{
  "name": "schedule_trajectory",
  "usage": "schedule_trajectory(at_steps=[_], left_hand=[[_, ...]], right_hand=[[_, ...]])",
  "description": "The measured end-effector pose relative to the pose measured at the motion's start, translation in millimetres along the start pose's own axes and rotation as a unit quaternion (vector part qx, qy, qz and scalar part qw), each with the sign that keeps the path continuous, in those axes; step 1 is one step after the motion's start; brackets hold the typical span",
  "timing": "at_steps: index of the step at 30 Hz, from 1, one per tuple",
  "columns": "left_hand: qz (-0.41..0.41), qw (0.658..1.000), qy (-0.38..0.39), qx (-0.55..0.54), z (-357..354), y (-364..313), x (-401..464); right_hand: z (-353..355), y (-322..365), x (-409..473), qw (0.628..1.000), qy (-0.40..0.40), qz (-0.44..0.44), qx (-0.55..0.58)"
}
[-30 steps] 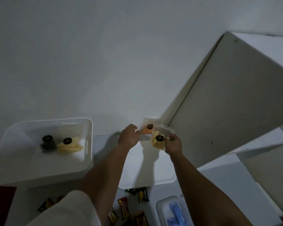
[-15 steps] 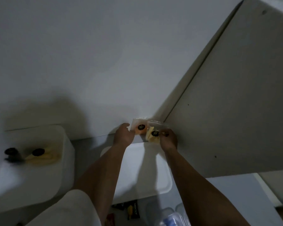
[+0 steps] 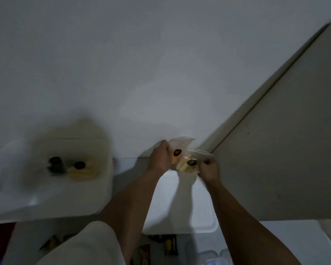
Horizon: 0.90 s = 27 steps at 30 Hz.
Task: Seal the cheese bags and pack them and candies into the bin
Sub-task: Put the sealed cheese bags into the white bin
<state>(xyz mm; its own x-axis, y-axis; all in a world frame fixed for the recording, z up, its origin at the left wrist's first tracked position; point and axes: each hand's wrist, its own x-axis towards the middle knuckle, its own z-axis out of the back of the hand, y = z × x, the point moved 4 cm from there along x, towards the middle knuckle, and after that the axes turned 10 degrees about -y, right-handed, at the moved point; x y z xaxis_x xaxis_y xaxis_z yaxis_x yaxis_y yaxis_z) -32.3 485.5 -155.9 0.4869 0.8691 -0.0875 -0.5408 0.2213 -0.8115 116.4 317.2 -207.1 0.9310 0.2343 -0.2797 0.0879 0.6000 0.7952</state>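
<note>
Head view: left hand and right hand are each pinching a cheese bag above the white lid.

The right hand has slid right along the cheese bag top; the left hand keeps its grip.
</note>
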Motion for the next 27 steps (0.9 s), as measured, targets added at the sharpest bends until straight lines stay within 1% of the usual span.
schedule_trajectory(at_steps=[2,4,8,11,14,18,21,24,27], left_hand=[[-0.029,0.999,-0.023,-0.015,47.6,-8.2,-8.5],[-0.061,0.996,-0.055,-0.034,99.6,-14.9,-14.0],[-0.079,0.985,-0.143,-0.057,204.2,-9.3,-23.6],[-0.067,0.977,-0.192,-0.065,269.2,12.2,-32.7],[-0.023,0.973,-0.218,-0.068,311.7,49.6,-40.7],[0.073,0.973,-0.2,-0.088,330.5,104.7,-44.2],[0.138,0.974,-0.156,-0.088,318.7,147.9,-38.8],[0.167,0.976,-0.114,-0.085,295.8,186.1,-24.2],[0.177,0.978,-0.086,-0.071,290.2,187.4,-24.2]], right_hand=[[-1.8,47.2,-46.6,0.999,0.018,0.023,0.028],[-10.8,87.1,-88.2,0.996,0.038,0.022,0.08],[-41.5,163.9,-164.0,0.985,0.074,0.077,0.136],[-74.0,208.5,-213.5,0.978,0.099,0.108,0.149],[-112.2,232.6,-252.4,0.977,0.122,0.108,0.14],[-163.4,234.7,-289.4,0.982,0.164,0.068,0.071],[-194.9,217.4,-301.1,0.986,0.155,0.051,0.02],[-216.0,195.6,-301.7,0.99,0.123,0.056,-0.038],[-233.7,175.9,-291.2,0.991,0.11,0.043,-0.069]])
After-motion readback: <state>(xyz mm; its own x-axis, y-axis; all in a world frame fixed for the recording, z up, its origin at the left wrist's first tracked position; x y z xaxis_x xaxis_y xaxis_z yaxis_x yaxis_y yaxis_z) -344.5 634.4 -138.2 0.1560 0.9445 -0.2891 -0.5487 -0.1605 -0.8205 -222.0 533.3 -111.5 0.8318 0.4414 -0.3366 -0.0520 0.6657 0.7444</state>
